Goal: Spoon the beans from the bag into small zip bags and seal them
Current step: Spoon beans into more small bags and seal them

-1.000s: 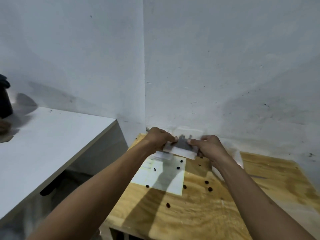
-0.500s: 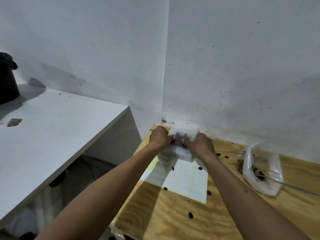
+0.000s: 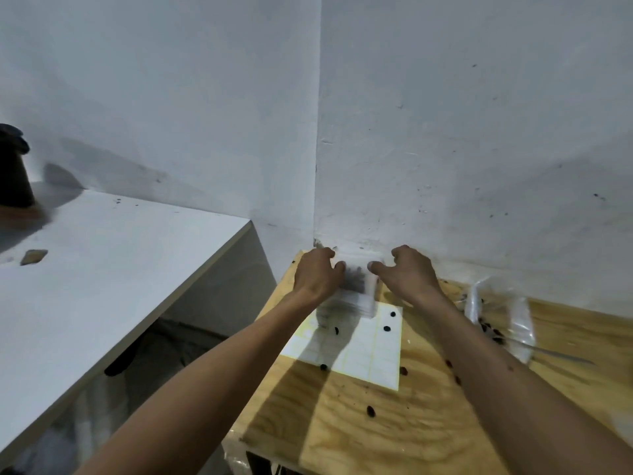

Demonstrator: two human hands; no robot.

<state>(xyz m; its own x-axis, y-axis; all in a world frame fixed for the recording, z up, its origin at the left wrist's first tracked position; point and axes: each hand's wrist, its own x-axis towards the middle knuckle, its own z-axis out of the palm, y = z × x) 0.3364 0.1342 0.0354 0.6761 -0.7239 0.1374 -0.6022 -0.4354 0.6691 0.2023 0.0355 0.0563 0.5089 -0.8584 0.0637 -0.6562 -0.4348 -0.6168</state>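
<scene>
While both hands rest at the far corner of the plywood top [image 3: 394,437], I log the step as sealing or setting down a filled zip bag.

Left hand [image 3: 317,274]: fingers curled, thumb tip on the left edge of the zip bag [image 3: 354,282]; a light hold, no firm clamp visible.
Right hand [image 3: 409,274]: fingers curled and apart, thumb tip just right of the zip bag; I cannot tell if it touches.
Zip bag: between the two thumbs, dark beans inside, atop a stack of empty bags [image 3: 349,303].
Bean bag [image 3: 501,320]: right of the right hand, spoon handle [image 3: 561,356] sticking out.
Loose beans [image 3: 370,411]: scattered nearer me than the fingers.

Next move, by my reckoning: check the strip, set this one aside, take an empty bag and the spoon.
</scene>
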